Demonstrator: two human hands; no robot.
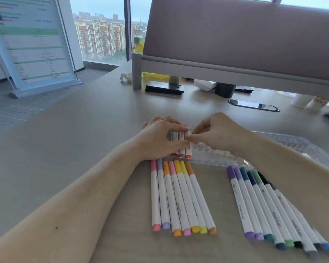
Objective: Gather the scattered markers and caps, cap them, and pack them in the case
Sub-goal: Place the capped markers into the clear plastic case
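While both hands, left hand (160,137) and right hand (217,135), pinch three reddish markers (182,149) into the clear case (285,143), two capped rows, warm-coloured markers (180,196) and cool-coloured markers (270,207), wait on the bench (74,130).

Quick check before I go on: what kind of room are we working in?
Most likely a high-rise office: a desk with a fabric divider panel, a cable grommet set in the top, and a floor-to-ceiling window overlooking apartment towers.
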